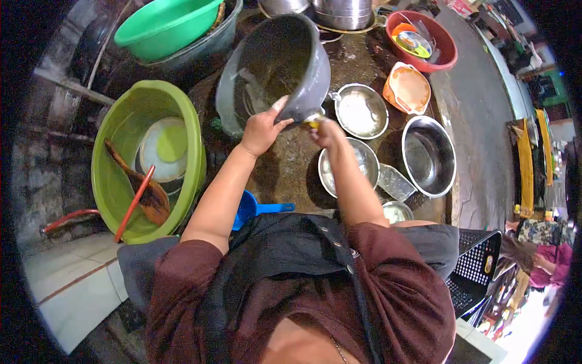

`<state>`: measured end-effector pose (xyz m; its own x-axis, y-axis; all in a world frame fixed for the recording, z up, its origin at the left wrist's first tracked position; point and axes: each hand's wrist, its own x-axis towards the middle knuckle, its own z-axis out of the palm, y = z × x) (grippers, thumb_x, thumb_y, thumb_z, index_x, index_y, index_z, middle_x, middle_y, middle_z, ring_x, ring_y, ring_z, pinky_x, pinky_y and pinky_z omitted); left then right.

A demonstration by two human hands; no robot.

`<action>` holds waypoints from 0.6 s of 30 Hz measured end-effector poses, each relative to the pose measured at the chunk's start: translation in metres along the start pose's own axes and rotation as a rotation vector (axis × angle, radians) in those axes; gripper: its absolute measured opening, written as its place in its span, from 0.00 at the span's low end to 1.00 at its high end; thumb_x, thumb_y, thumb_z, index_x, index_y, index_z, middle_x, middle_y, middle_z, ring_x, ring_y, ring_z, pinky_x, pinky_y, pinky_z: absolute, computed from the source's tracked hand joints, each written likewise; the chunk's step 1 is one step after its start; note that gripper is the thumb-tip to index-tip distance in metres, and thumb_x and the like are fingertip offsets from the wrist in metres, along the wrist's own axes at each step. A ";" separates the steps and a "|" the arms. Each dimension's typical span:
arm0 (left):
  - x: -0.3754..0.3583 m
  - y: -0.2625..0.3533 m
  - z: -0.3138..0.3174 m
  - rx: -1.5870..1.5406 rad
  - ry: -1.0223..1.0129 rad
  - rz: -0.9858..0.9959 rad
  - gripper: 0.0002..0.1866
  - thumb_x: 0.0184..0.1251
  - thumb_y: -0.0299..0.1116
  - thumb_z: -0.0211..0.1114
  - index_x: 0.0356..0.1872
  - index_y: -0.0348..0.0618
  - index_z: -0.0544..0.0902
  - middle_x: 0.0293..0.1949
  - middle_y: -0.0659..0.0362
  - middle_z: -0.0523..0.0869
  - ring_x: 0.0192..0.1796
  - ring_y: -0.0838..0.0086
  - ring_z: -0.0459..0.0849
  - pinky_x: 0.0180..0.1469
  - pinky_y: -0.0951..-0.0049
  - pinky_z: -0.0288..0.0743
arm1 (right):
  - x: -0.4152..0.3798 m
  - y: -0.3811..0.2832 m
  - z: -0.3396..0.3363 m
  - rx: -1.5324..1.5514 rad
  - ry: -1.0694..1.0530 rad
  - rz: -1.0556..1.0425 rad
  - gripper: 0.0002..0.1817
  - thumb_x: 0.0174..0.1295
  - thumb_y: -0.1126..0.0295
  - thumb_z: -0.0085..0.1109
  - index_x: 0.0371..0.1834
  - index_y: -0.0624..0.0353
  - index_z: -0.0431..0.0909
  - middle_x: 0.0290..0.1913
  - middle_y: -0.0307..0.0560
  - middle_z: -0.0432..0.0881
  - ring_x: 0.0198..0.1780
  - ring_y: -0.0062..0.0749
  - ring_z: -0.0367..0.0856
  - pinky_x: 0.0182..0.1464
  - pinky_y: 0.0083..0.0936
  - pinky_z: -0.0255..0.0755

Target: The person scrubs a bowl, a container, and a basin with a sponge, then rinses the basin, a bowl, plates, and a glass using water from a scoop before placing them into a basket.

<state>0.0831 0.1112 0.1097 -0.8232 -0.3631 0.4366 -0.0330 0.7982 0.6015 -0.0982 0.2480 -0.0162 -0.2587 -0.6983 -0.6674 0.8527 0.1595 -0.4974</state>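
My left hand (262, 129) grips the near rim of a large grey plastic basin (273, 67), which is tipped on its side with its wet inside facing me. My right hand (324, 130) presses a small yellow scrubber (312, 122) against the basin's lower outer edge. Both forearms reach out from my dark red sleeves over a black apron.
A lime-green tub (115, 182) at left holds plates, a wooden spatula (142, 185) and a red handle. Steel bowls (362, 111) (429, 156) (367, 164), an orange container (407, 90) and a red basin (445, 51) sit at right. A blue scoop (257, 208) lies near me. A green basin (163, 24) is at the back.
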 end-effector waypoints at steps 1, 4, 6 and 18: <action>-0.004 -0.004 0.001 0.023 -0.068 -0.016 0.30 0.55 0.44 0.62 0.61 0.57 0.65 0.30 0.47 0.81 0.32 0.53 0.80 0.32 0.59 0.73 | -0.007 -0.015 -0.002 -0.191 0.095 -0.048 0.12 0.64 0.61 0.40 0.37 0.54 0.73 0.26 0.41 0.76 0.21 0.24 0.73 0.19 0.22 0.71; -0.023 -0.017 0.016 0.104 -0.196 0.064 0.28 0.56 0.48 0.59 0.60 0.60 0.66 0.31 0.50 0.82 0.32 0.55 0.81 0.32 0.61 0.75 | -0.058 -0.070 0.002 -1.011 0.303 -0.127 0.16 0.58 0.55 0.51 0.40 0.54 0.75 0.28 0.42 0.78 0.25 0.20 0.76 0.19 0.20 0.70; -0.033 -0.010 0.013 0.267 -0.384 0.052 0.27 0.57 0.49 0.57 0.59 0.62 0.66 0.34 0.54 0.83 0.32 0.58 0.81 0.32 0.63 0.76 | -0.069 -0.099 -0.039 -1.591 0.181 -0.121 0.16 0.59 0.59 0.51 0.41 0.61 0.76 0.28 0.44 0.79 0.25 0.27 0.75 0.27 0.26 0.70; -0.021 -0.062 -0.008 0.114 -0.726 -0.361 0.22 0.51 0.48 0.63 0.46 0.49 0.77 0.35 0.51 0.79 0.43 0.55 0.78 0.43 0.56 0.72 | -0.319 -0.063 -0.219 -1.606 0.067 0.906 0.23 0.56 0.63 0.56 0.52 0.63 0.69 0.43 0.45 0.79 0.39 0.31 0.78 0.39 0.26 0.74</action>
<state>0.1070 0.0649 0.0685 -0.9117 -0.2362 -0.3363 -0.3911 0.7498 0.5337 -0.1683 0.6137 0.1069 -0.0729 -0.0105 -0.9973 -0.4672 0.8838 0.0249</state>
